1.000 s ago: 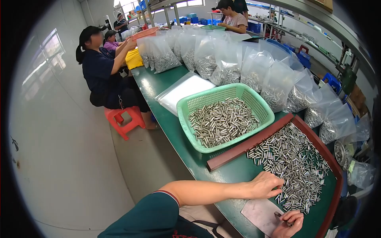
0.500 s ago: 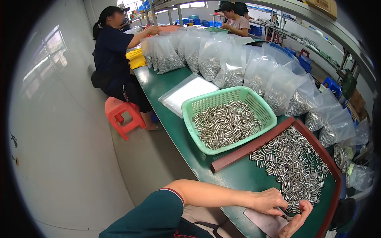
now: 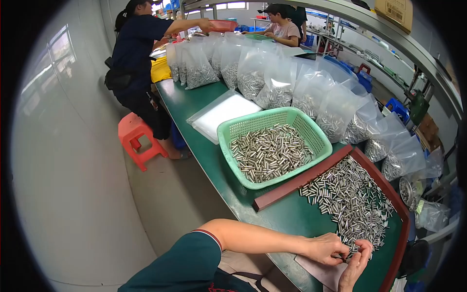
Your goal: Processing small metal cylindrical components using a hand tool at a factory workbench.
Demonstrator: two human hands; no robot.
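Many short silver metal pins (image 3: 357, 194) lie spread over the green table inside a low reddish-brown rail frame (image 3: 304, 177). At the near edge of this pile my left hand (image 3: 327, 248) is closed, its fingers curled down toward my right hand; what they grip, if anything, is hidden. My right hand (image 3: 357, 267) is cupped right beside it, fingers stretched up and slightly bent, with pins close to its fingertips. A pale sheet (image 3: 318, 272) lies under my left wrist. Beyond the rail, a light green plastic basket (image 3: 226, 155) holds more pins.
Clear plastic bags of pins (image 3: 277, 92) stand in a row along the table's far side. Flat empty bags (image 3: 221, 114) lie left of the basket. A person in dark clothes (image 3: 138, 53) stands by a red stool (image 3: 138, 141); another person (image 3: 287, 31) is farther back.
My right hand has come nearer my left, its fingers bending more. The person at the left has risen and now holds a red basket above the table. The view has shifted slightly.
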